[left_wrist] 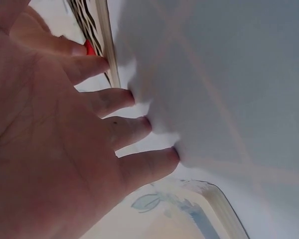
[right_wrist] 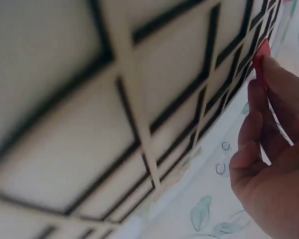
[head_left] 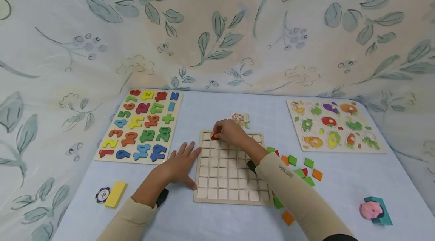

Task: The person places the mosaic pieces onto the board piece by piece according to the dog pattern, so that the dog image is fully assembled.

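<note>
A beige right sleeve (head_left: 295, 195) lies nearest the camera, its forearm crossing the right side of a square, pale wooden grid board (head_left: 234, 202) on a desk (head_left: 340, 188) spread with light blue cloth. The right hand (head_left: 232, 132) is over the board's far side, its grip pinching a small red piece (head_left: 214, 136) between thumb and finger. The telling relation is that the piece lies at the left of that grip, at the far row, about the second cell from the left; the fingers cover much of it, so its long axis, and whether it meets the cell floor, cannot be told. The left hand (head_left: 179, 165) is farther from it, fingers spread and holding nothing, at the board's left edge. Pale floors show in the grid cells beside the arm. Loose green squares (head_left: 309, 163) and orange squares (head_left: 317, 174) lie right of the board. Coloured numerals fill a wooden number board (head_left: 177, 109) at the far left; painted vegetable shapes cover a wooden vegetable board (head_left: 341, 117) at the far right.
</note>
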`<move>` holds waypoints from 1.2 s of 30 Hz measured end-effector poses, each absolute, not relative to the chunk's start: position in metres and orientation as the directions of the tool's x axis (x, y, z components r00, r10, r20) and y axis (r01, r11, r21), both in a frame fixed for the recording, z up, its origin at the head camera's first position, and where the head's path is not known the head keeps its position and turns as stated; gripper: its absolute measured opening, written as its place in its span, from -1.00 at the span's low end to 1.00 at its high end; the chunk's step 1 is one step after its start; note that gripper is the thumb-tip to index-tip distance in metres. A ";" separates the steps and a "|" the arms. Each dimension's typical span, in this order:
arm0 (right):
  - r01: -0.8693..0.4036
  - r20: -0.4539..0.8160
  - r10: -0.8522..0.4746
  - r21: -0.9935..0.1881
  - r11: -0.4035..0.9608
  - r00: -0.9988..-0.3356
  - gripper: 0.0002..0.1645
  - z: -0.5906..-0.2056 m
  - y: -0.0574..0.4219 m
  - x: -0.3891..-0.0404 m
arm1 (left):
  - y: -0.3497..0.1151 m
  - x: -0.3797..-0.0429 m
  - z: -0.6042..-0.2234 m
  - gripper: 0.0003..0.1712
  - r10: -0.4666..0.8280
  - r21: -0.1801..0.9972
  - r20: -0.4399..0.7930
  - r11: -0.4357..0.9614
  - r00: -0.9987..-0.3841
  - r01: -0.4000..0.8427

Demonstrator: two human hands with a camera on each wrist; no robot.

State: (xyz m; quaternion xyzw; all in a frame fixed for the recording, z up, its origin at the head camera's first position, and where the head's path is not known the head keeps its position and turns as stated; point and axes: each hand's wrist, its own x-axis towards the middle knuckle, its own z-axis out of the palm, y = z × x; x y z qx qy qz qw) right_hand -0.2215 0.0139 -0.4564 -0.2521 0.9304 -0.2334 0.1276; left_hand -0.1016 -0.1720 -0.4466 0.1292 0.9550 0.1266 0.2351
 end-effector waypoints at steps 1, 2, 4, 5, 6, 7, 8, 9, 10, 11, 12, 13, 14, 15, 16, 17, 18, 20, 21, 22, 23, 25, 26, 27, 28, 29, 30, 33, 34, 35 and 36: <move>-0.432 -0.110 -0.538 -0.472 0.768 -0.836 -0.96 -0.456 0.014 -0.221 | -0.172 -0.101 -0.446 0.34 0.306 0.308 -0.415 0.933 -0.857 0.184; -0.455 -0.103 -0.547 -0.440 0.774 -0.831 -0.95 -0.456 0.014 -0.221 | -0.171 -0.101 -0.447 0.34 0.306 0.317 -0.414 0.931 -0.857 0.179; -0.500 -0.089 -0.564 -0.363 0.786 -0.821 -0.93 -0.456 0.014 -0.220 | -0.171 -0.099 -0.448 0.34 0.309 0.324 -0.413 0.929 -0.857 0.178; -0.525 -0.081 -0.575 -0.320 0.789 -0.814 -0.92 -0.456 0.013 -0.219 | -0.171 -0.099 -0.448 0.34 0.312 0.330 -0.412 0.927 -0.856 0.180; -0.560 -0.067 -0.594 -0.266 0.785 -0.801 -0.90 -0.456 0.013 -0.218 | -0.171 -0.098 -0.449 0.33 0.315 0.335 -0.409 0.925 -0.857 0.180; -0.593 -0.050 -0.615 -0.211 0.777 -0.787 -0.89 -0.456 0.013 -0.217 | -0.171 -0.098 -0.450 0.33 0.314 0.333 -0.406 0.925 -0.858 0.180; -0.627 -0.029 -0.638 -0.159 0.763 -0.769 -0.87 -0.455 0.012 -0.216 | -0.172 -0.097 -0.450 0.33 0.310 0.334 -0.404 0.926 -0.860 0.176; -0.655 -0.002 -0.660 -0.120 0.746 -0.752 -0.84 -0.453 0.011 -0.214 | -0.173 -0.096 -0.450 0.34 0.303 0.330 -0.404 0.928 -0.863 0.172; -0.676 0.026 -0.678 -0.096 0.730 -0.735 -0.81 -0.451 0.011 -0.213 | -0.175 -0.095 -0.451 0.34 0.295 0.331 -0.403 0.930 -0.866 0.162; -0.694 0.055 -0.692 -0.083 0.715 -0.720 -0.78 -0.447 0.013 -0.212 | -0.176 -0.094 -0.451 0.34 0.286 0.329 -0.402 0.931 -0.870 0.154; -0.703 0.078 -0.699 -0.100 0.704 -0.711 -0.75 -0.442 0.016 -0.210 | -0.178 -0.094 -0.451 0.35 0.277 0.327 -0.402 0.934 -0.873 0.146; -0.700 0.086 -0.695 -0.131 0.702 -0.713 -0.73 -0.436 0.021 -0.209 | -0.180 -0.093 -0.451 0.35 0.269 0.322 -0.403 0.936 -0.875 0.140; -0.686 0.078 -0.685 -0.177 0.705 -0.724 -0.72 -0.429 0.028 -0.208 | -0.182 -0.093 -0.451 0.36 0.266 0.321 -0.402 0.937 -0.876 0.137; -0.658 0.056 -0.665 -0.224 0.719 -0.745 -0.73 -0.423 0.038 -0.207 | -0.183 -0.093 -0.451 0.36 0.267 0.318 -0.401 0.938 -0.877 0.140; -0.623 0.022 -0.640 -0.257 0.739 -0.768 -0.74 -0.417 0.050 -0.207 | -0.184 -0.094 -0.451 0.36 0.270 0.318 -0.397 0.937 -0.877 0.144; -0.593 -0.014 -0.619 -0.267 0.759 -0.786 -0.76 -0.412 0.064 -0.206 | -0.186 -0.094 -0.451 0.36 0.275 0.316 -0.394 0.937 -0.877 0.152; -0.558 -0.063 -0.592 -0.270 0.785 -0.803 -0.78 -0.407 0.079 -0.204 | -0.187 -0.095 -0.450 0.36 0.280 0.314 -0.390 0.936 -0.877 0.159; -0.491 -0.161 -0.535 -0.244 0.836 -0.830 -0.80 -0.403 0.110 -0.201 | -0.188 -0.097 -0.449 0.36 0.291 0.310 -0.383 0.935 -0.877 0.174; -0.456 -0.200 -0.499 -0.224 0.861 -0.843 -0.80 -0.403 0.124 -0.198 | -0.189 -0.098 -0.448 0.36 0.293 0.309 -0.383 0.934 -0.876 0.178; -0.428 -0.233 -0.469 -0.207 0.880 -0.852 -0.80 -0.404 0.137 -0.195 | -0.190 -0.099 -0.448 0.36 0.295 0.308 -0.383 0.934 -0.875 0.180; -0.405 -0.259 -0.448 -0.204 0.891 -0.856 -0.79 -0.406 0.149 -0.192 | -0.191 -0.099 -0.447 0.37 0.296 0.306 -0.384 0.935 -0.875 0.181; -0.353 -0.304 -0.408 -0.221 0.909 -0.861 -0.77 -0.411 0.167 -0.185 | -0.192 -0.100 -0.446 0.37 0.294 0.301 -0.388 0.936 -0.873 0.182; -0.335 -0.317 -0.394 -0.224 0.915 -0.863 -0.76 -0.415 0.174 -0.182 | -0.192 -0.101 -0.445 0.37 0.293 0.298 -0.390 0.937 -0.873 0.182; -0.317 -0.328 -0.382 -0.235 0.919 -0.864 -0.75 -0.418 0.179 -0.179 | -0.191 -0.101 -0.445 0.37 0.294 0.298 -0.392 0.937 -0.872 0.182; -0.306 -0.333 -0.376 -0.245 0.920 -0.865 -0.74 -0.422 0.184 -0.176 | -0.191 -0.101 -0.445 0.37 0.298 0.298 -0.391 0.936 -0.871 0.186; -0.299 -0.333 -0.372 -0.252 0.920 -0.866 -0.73 -0.425 0.189 -0.174 | -0.189 -0.101 -0.445 0.36 0.302 0.298 -0.391 0.935 -0.870 0.191; -0.289 -0.333 -0.364 -0.253 0.923 -0.870 -0.72 -0.428 0.192 -0.171 | -0.188 -0.101 -0.446 0.36 0.310 0.302 -0.389 0.932 -0.867 0.198; -0.270 -0.310 -0.340 -0.248 0.930 -0.888 -0.69 -0.435 0.202 -0.164 | -0.181 -0.101 -0.448 0.35 0.333 0.315 -0.392 0.924 -0.857 0.215; -0.266 -0.300 -0.334 -0.244 0.932 -0.894 -0.69 -0.437 0.204 -0.162 | -0.179 -0.101 -0.449 0.35 0.339 0.318 -0.394 0.922 -0.854 0.220; -0.266 -0.293 -0.332 -0.243 0.933 -0.897 -0.70 -0.438 0.205 -0.160 | -0.176 -0.101 -0.450 0.35 0.343 0.320 -0.397 0.921 -0.851 0.222; -0.264 -0.292 -0.330 -0.244 0.933 -0.898 -0.70 -0.438 0.207 -0.158 | -0.174 -0.100 -0.450 0.35 0.345 0.321 -0.400 0.920 -0.849 0.223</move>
